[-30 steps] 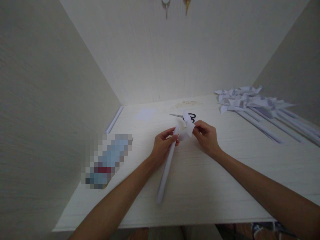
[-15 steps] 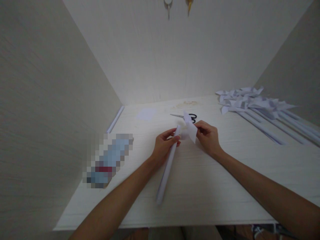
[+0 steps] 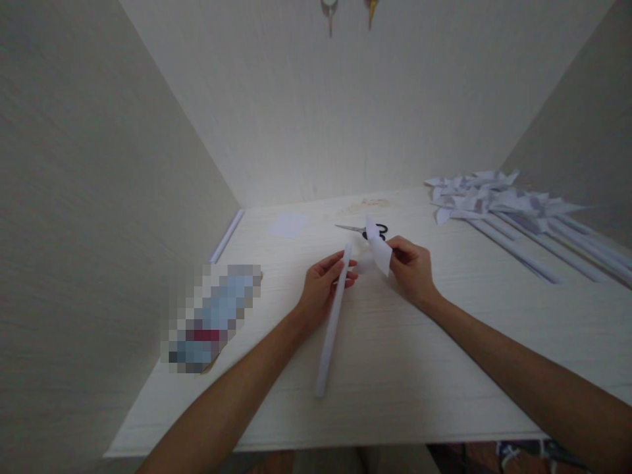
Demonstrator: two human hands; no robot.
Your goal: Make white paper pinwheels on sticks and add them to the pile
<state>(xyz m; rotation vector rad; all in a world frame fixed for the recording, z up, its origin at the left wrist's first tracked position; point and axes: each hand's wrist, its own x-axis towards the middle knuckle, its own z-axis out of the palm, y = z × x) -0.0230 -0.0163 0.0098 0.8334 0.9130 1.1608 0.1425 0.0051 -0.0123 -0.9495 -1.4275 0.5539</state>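
My left hand (image 3: 322, 287) grips a long white rolled paper stick (image 3: 332, 329) near its upper end; the stick slants down toward the table's front edge. My right hand (image 3: 411, 268) pinches a small folded white paper piece (image 3: 378, 249) just right of the stick's tip. The two hands are close together above the middle of the white table (image 3: 444, 355).
Black-handled scissors (image 3: 368, 230) lie just behind the hands. A pile of finished paper pinwheels on sticks (image 3: 503, 207) fills the back right. A small paper square (image 3: 288, 225) and a thin paper stick (image 3: 226, 235) lie at the back left. A blurred-out object (image 3: 212, 316) sits at left.
The paper piece in my right hand has turned and lifted slightly away from the stick's tip. The stick has swung a little more upright in my left hand.
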